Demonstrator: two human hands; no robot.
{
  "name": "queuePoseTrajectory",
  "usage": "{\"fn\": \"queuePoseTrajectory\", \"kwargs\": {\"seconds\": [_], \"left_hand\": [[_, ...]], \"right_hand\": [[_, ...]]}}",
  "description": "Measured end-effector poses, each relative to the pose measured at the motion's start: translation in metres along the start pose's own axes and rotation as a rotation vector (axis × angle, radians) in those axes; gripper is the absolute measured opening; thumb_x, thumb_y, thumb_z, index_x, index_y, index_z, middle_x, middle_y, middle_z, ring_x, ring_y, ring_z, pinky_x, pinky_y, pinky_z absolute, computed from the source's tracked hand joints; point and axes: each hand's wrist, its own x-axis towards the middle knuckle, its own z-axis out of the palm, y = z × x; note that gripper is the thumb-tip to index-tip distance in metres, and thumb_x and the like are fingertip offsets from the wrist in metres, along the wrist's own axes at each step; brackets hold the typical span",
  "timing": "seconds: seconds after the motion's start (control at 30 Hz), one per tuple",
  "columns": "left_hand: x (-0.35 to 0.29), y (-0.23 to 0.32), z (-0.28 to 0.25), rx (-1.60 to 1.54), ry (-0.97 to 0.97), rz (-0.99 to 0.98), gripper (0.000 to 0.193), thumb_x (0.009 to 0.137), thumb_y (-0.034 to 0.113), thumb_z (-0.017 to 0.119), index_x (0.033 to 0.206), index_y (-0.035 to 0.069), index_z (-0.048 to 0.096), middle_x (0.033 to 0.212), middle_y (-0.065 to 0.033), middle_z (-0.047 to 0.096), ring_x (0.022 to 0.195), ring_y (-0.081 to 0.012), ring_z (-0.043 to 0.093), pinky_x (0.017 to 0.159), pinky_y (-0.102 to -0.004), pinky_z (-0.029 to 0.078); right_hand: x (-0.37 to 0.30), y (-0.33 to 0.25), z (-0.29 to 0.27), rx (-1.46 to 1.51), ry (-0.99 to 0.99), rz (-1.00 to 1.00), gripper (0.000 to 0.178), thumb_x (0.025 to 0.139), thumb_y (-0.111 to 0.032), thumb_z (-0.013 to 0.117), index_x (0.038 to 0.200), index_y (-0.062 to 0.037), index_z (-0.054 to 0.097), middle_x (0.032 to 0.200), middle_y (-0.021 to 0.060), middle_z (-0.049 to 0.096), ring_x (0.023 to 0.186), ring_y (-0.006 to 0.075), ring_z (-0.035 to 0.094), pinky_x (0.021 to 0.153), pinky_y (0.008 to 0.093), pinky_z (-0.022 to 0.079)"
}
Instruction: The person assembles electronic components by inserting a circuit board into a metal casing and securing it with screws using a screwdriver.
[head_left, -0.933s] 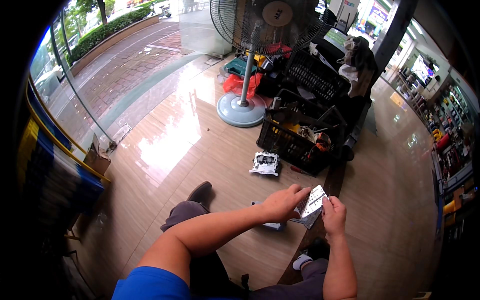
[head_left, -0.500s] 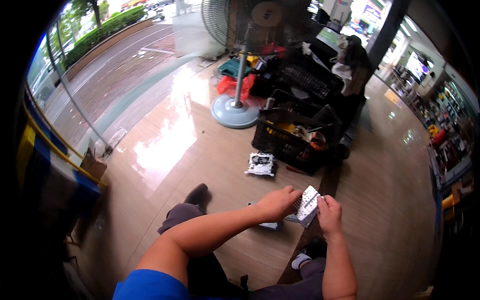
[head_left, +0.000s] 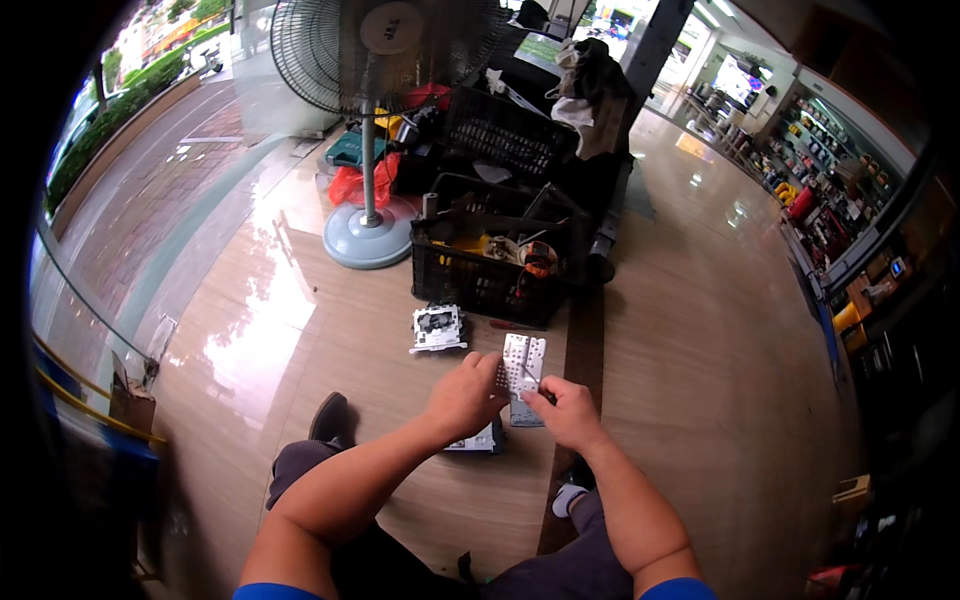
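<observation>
Between my hands, above the floor, is a perforated silver metal plate (head_left: 520, 356) with rows of small holes. My left hand (head_left: 464, 396) is closed on its left edge. The fingers of my right hand (head_left: 567, 411) pinch at its lower right edge; a thin dark line crosses the plate there, too small to name. Just below the plate a flat grey metal piece (head_left: 526, 413) shows. Partly hidden behind my left forearm, a silver and blue box-like part (head_left: 482, 439) lies on the floor. Farther off rests a white frame with a black mechanism (head_left: 438, 328).
Beyond the white frame stands a black plastic crate (head_left: 480, 280) with tools and tape-like rolls. Left of it is a standing fan with a round grey base (head_left: 368, 236). A red-handled tool (head_left: 510, 325) lies before the crate. Stocked shelves (head_left: 830, 165) line the right side.
My view has turned right, so the scene sits farther left. The plate is now more upright, and my right hand has shifted to its lower right edge.
</observation>
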Motion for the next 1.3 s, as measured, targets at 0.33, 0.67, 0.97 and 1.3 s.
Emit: {"fn": "queuePoseTrajectory", "kwargs": {"seconds": [0.33, 0.67, 0.97, 1.3], "left_hand": [[0.000, -0.005, 0.002, -0.012, -0.062, -0.042, 0.060, 0.077, 0.020, 0.075, 0.128, 0.008, 0.046, 0.111, -0.0156, 0.057, 0.102, -0.0361, 0.060, 0.082, -0.0451, 0.051], [0.004, -0.010, 0.015, -0.052, 0.009, 0.028, 0.061, 0.071, 0.017, 0.082, 0.121, 0.001, 0.050, 0.101, -0.0173, 0.062, 0.091, -0.0320, 0.062, 0.077, -0.0410, 0.051], [0.004, -0.001, 0.012, -0.212, 0.007, -0.073, 0.049, 0.076, 0.011, 0.079, 0.114, -0.008, 0.053, 0.083, -0.0121, 0.066, 0.074, -0.0181, 0.063, 0.069, -0.0315, 0.051], [0.002, 0.005, 0.015, -0.211, -0.016, -0.059, 0.047, 0.074, 0.012, 0.081, 0.109, -0.007, 0.056, 0.081, -0.0144, 0.066, 0.075, -0.0210, 0.066, 0.071, -0.0333, 0.053]], "right_hand": [[-0.001, -0.005, 0.002, -0.015, 0.031, -0.010, 0.025, 0.088, -0.024, 0.069, 0.086, 0.0003, 0.064, 0.070, 0.0122, 0.063, 0.063, 0.0153, 0.056, 0.059, 0.0333, 0.046], [0.000, -0.002, -0.005, 0.041, 0.113, -0.048, 0.025, 0.088, -0.025, 0.066, 0.086, -0.0004, 0.062, 0.073, 0.0187, 0.063, 0.066, 0.0315, 0.061, 0.061, 0.0393, 0.047], [0.000, 0.000, 0.001, 0.071, 0.196, -0.107, 0.026, 0.088, -0.025, 0.067, 0.081, -0.0002, 0.061, 0.072, 0.0183, 0.064, 0.066, 0.0312, 0.064, 0.060, 0.0395, 0.047], [-0.001, 0.005, 0.001, 0.112, 0.272, -0.150, 0.024, 0.089, -0.022, 0.064, 0.081, 0.0010, 0.060, 0.070, 0.0190, 0.062, 0.064, 0.0330, 0.062, 0.059, 0.0399, 0.047]]}}
